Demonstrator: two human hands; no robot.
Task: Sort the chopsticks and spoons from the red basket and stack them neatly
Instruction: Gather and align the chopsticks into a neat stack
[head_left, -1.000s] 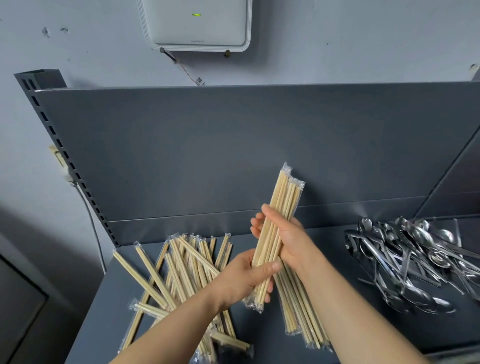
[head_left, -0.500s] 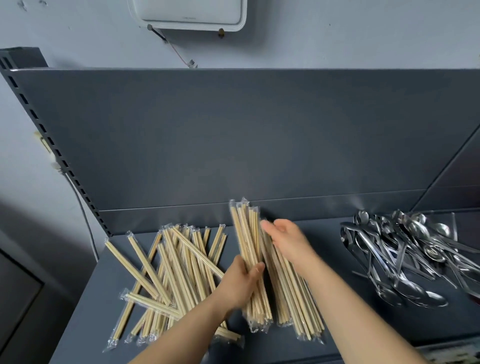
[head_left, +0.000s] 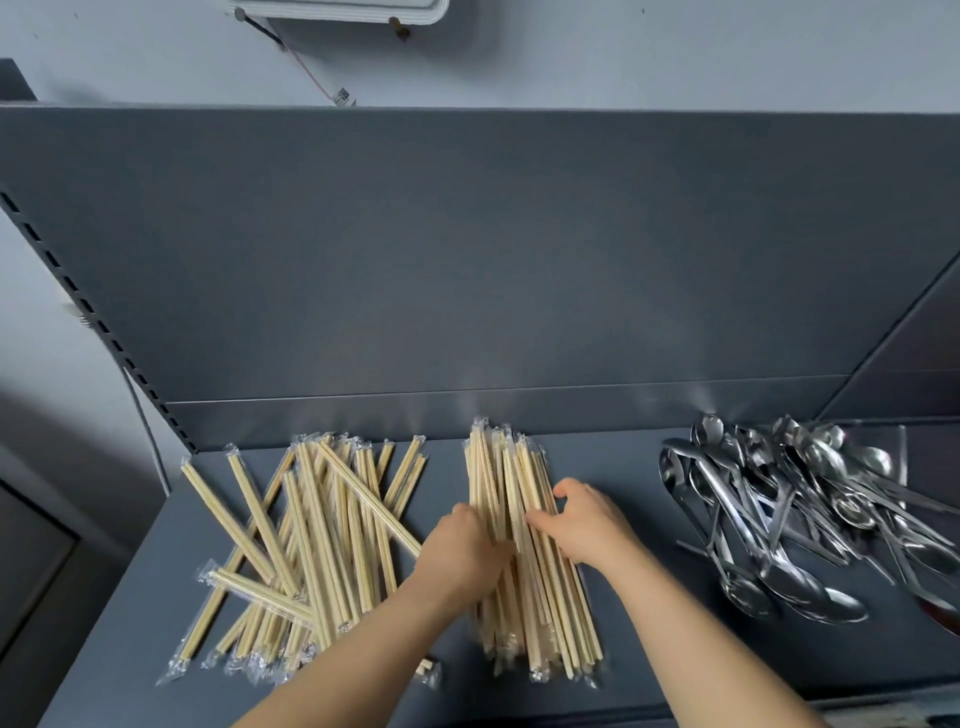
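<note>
A tidy stack of wrapped wooden chopsticks (head_left: 540, 597) lies in the middle of the grey shelf (head_left: 649, 597), pointing away from me. My left hand (head_left: 462, 551) curls over the stack's left side and grips the sticks there. From the right, my right hand (head_left: 584, 525) rests on the same stack, with its fingers laid across the sticks and the thumb apart. A loose, crossed pile of wrapped chopsticks (head_left: 322, 545) lies to the left. Several steel spoons (head_left: 810, 519) are heaped at the right.
The shelf's upright grey back panel (head_left: 467, 260) rises just behind the piles. Its front edge runs below my forearms. A sliver of dark red (head_left: 943, 621) shows at the right edge, below the spoons. A slotted upright (head_left: 78, 296) borders the left.
The bundle I held upright a second ago has been lowered onto the middle stack. Both hands have come down with it and now press the stack from either side.
</note>
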